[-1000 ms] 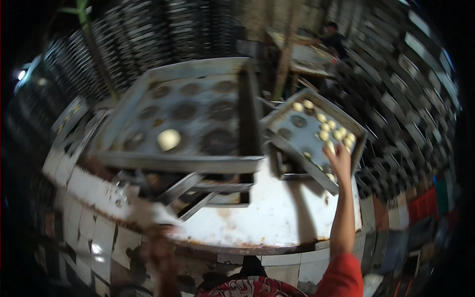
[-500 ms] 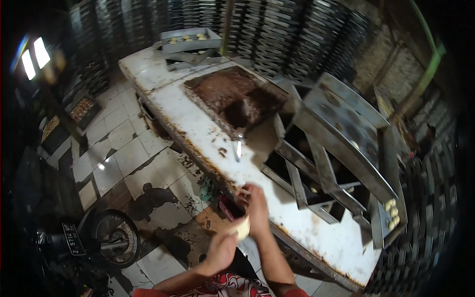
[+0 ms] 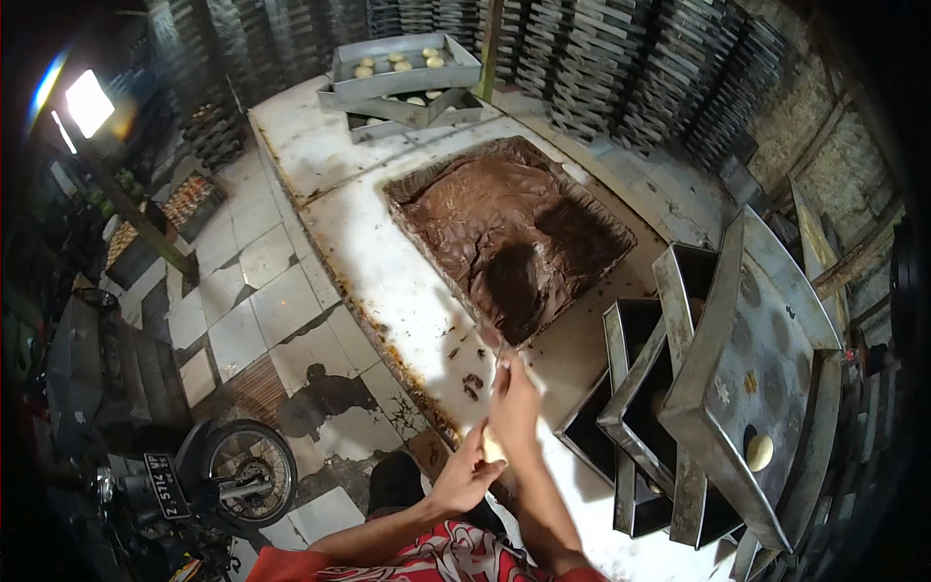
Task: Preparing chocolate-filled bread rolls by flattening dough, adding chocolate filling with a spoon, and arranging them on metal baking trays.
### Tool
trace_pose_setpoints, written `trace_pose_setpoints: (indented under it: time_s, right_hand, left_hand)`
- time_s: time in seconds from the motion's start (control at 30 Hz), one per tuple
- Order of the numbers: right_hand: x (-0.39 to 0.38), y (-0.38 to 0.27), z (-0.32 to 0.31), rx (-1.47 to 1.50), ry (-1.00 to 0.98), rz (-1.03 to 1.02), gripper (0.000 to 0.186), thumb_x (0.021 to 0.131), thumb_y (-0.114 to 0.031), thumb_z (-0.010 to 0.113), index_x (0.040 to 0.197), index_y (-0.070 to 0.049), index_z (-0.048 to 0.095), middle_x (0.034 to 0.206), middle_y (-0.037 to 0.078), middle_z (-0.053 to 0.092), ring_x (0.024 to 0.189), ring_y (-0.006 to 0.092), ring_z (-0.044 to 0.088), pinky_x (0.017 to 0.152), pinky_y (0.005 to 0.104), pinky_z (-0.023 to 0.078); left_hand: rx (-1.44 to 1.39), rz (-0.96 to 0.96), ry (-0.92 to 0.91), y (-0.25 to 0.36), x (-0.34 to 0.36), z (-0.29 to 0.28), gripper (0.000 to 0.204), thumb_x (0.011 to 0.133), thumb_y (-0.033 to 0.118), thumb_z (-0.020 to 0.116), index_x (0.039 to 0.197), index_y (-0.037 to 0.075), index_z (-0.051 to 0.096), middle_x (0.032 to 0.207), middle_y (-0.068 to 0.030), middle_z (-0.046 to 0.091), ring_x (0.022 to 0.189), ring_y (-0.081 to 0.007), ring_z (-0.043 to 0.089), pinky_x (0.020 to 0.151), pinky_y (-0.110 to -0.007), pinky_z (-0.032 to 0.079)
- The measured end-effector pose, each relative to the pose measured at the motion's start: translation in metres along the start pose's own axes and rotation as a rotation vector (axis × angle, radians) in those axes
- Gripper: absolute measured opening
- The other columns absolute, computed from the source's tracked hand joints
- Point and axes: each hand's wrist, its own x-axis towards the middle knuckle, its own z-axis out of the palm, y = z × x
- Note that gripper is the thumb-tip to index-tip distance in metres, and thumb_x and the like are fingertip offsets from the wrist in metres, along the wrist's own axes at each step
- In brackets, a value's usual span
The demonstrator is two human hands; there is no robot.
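My left hand (image 3: 464,482) has its fingers curled around a flattened piece of pale dough (image 3: 494,449), partly hidden by the fingers. Just beyond it, my right hand (image 3: 514,403) grips the end of a thin spreader (image 3: 493,339) at the near edge of a mass of brown, chocolate-like paste (image 3: 475,209). The spreader's tip looks brown, and its exact shape is hard to see. The paste fills a wide shallow tray (image 3: 603,254) on the white table, with a deep dark hollow at the near side.
Metal trays (image 3: 635,417) stand in a crossed stack on the right; a dough ball (image 3: 759,452) sits in the uppermost. More trays (image 3: 407,82) with dough balls stand at the table's (image 3: 335,189) far end. A motorcycle (image 3: 233,470) is parked at the lower left.
My right hand has moved forward and taken hold of the spreader that lay on the table. My left hand still holds the dough. The view has shifted, bringing the paste closer.
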Motion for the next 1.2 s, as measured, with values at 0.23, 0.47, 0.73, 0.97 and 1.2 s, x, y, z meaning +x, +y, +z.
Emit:
trace_pose_setpoints:
  time_s: [0.23, 0.47, 0.73, 0.97, 1.2]
  right_hand:
    - [0.173, 0.023, 0.015, -0.871, -0.519, -0.329, 0.016, 0.089, -0.017, 0.046, 0.088, -0.006, 0.058, 0.073, 0.020, 0.062, 0.072, 0.0402, 0.059, 0.061, 0.0500, 0.046]
    - [0.118, -0.085, -0.033, -0.642, -0.382, 0.078, 0.014, 0.087, -0.016, 0.051, 0.086, -0.005, 0.058, 0.073, 0.016, 0.062, 0.070, 0.0358, 0.062, 0.059, 0.0452, 0.048]
    - [0.025, 0.003, 0.060, -0.404, 0.455, -0.111, 0.018, 0.075, 0.008, 0.062, 0.091, 0.001, 0.058, 0.079, 0.016, 0.052, 0.067, 0.0307, 0.053, 0.057, 0.0374, 0.045]
    - [-0.008, 0.047, 0.063, -0.345, 0.594, 0.176, 0.024, 0.084, -0.001, 0.059, 0.107, -0.002, 0.058, 0.091, 0.016, 0.056, 0.080, 0.0323, 0.055, 0.070, 0.0390, 0.045]
    - [-0.085, 0.010, -0.057, 0.696, -0.124, 0.390, 0.021, 0.091, -0.017, 0.054, 0.093, 0.001, 0.064, 0.080, 0.004, 0.056, 0.067, 0.0105, 0.050, 0.062, 0.0231, 0.041]
  left_hand:
    - [-0.797, -0.153, -0.212, 0.055, 0.078, -0.087, 0.049, 0.083, -0.006, 0.051, 0.129, -0.010, 0.036, 0.125, -0.0175, 0.051, 0.114, -0.0242, 0.053, 0.098, -0.034, 0.043]
    - [-0.896, -0.349, -0.165, 0.076, 0.155, -0.172, 0.038, 0.096, 0.018, 0.038, 0.123, -0.009, 0.046, 0.126, -0.0181, 0.050, 0.117, -0.0278, 0.050, 0.102, -0.042, 0.039]
    - [-0.969, -0.441, -0.387, 0.149, 0.192, -0.181, 0.040, 0.093, 0.015, 0.036, 0.121, -0.012, 0.045, 0.121, -0.0242, 0.052, 0.115, -0.0334, 0.050, 0.104, -0.046, 0.037]
    - [-0.812, -0.506, -0.667, 0.093, 0.150, -0.152, 0.037, 0.088, 0.000, 0.050, 0.125, 0.001, 0.046, 0.117, -0.0154, 0.056, 0.108, -0.0257, 0.056, 0.086, -0.041, 0.052]
    - [-0.655, -0.577, -0.988, 0.011, 0.068, -0.053, 0.038, 0.083, -0.002, 0.060, 0.117, 0.005, 0.046, 0.104, -0.0089, 0.057, 0.087, -0.0236, 0.062, 0.077, -0.037, 0.051]
